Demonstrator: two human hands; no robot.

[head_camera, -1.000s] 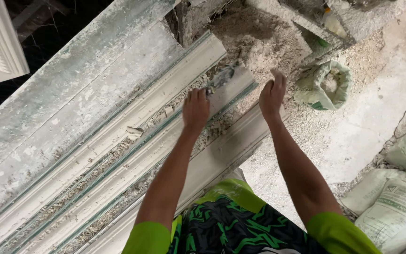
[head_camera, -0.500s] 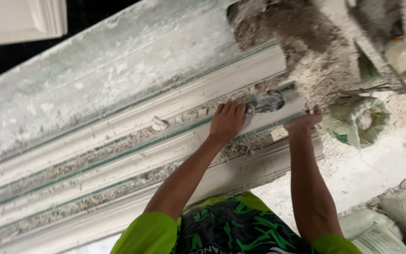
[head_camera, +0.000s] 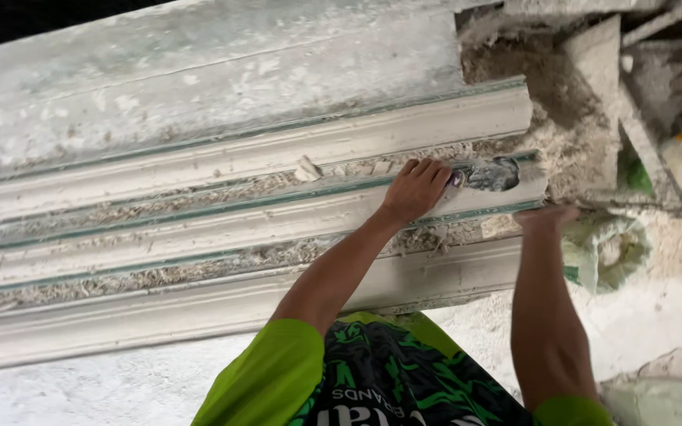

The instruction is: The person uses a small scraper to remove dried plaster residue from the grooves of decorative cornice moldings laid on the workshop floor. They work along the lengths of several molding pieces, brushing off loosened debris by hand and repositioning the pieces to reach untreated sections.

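We grip a plaster-caked scraper tool (head_camera: 487,174) in our clenched left hand (head_camera: 416,189), right of frame centre, pressed on a long white moulded plaster cornice strip (head_camera: 199,213). Our right hand (head_camera: 546,216) clasps the strip's end edge. A crumpled green sack (head_camera: 605,252) lies just beside it.

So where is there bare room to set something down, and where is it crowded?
Free: the flat slab above the top moulding, and the dusty floor below the lowest moulding. Crowded: the moulding ends by the rubble, where the left hand holds a scraper and the right hand grips the edge.
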